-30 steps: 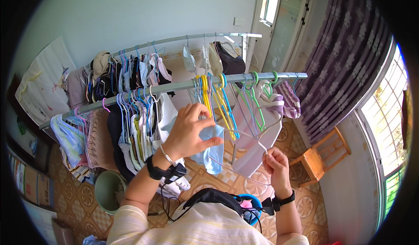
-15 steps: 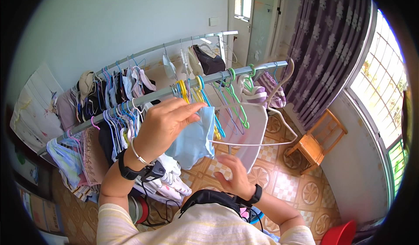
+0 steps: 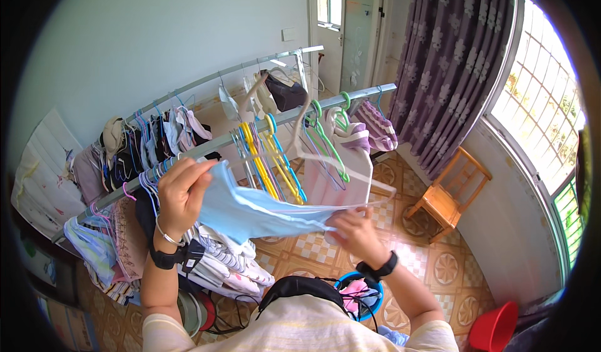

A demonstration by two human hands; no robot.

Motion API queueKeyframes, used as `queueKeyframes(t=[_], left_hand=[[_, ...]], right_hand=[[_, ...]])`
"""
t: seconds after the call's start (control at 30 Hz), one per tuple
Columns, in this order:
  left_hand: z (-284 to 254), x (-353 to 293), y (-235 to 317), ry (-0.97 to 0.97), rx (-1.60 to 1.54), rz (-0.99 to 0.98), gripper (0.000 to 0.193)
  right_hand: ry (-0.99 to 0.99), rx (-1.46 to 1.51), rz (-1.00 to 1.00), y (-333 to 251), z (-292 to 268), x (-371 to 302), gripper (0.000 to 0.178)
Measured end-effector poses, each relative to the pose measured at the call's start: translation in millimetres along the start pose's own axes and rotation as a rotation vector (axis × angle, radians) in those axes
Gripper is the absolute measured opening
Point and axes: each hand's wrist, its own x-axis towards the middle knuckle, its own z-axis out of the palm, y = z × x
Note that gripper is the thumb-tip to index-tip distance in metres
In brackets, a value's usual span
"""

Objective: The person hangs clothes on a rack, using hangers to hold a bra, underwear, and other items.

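Observation:
A light blue garment point(image 3: 256, 213) is stretched between my hands in front of the rack. My left hand point(image 3: 178, 192) is closed, pinching its upper left corner. At the other end, my right hand point(image 3: 357, 232) grips the edge of the cloth. A pale hanger point(image 3: 305, 140), blurred by motion, stands with its hook up behind the garment; its right arm reaches out past the cloth above my right hand. The garment overlaps the hanger's lower left part, so how far it sits inside the cloth is hidden.
Metal rails point(image 3: 219, 142) cross ahead, carrying yellow hangers point(image 3: 256, 158), green hangers point(image 3: 332, 151) and many clothes. A blue basin point(image 3: 341, 284) with laundry stands below my right forearm. To the right are a wooden chair point(image 3: 447, 198) and a red bucket point(image 3: 494, 327).
My right hand, open before, has taken hold of the garment's edge. My left hand has moved left and down, and the cloth is drawn out sideways. The hanger has shifted left.

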Motion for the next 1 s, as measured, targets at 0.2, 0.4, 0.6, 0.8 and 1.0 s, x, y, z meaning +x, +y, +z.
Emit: queueKeyframes(t=[0.2, 0.4, 0.6, 0.8, 1.0], left_hand=[[15.3, -44.3, -29.4, 0.055, 0.070, 0.002, 0.015], [29.0, -47.5, -13.7, -0.074, -0.075, -0.106, 0.013], [53.1, -53.8, 7.4, -0.164, -0.321, -0.329, 0.017], [64.2, -102.3, -46.9, 0.175, -0.560, -0.875, 0.033], [123.0, -158.8, -0.1, 0.378, -1.118, -1.139, 0.045]], right_hand=[[0.091, 0.086, 0.054, 32.4, -100.0, 41.5, 0.016], [-0.067, 0.219, -0.067, -0.6, -120.9, 72.7, 0.038], [-0.196, 0.771, 0.364, -24.9, -68.9, 64.8, 0.015], [-0.296, 1.049, 0.556, -41.5, -71.6, 42.8, 0.020], [-0.286, 1.306, 0.755, -45.3, -64.5, 34.1, 0.021]])
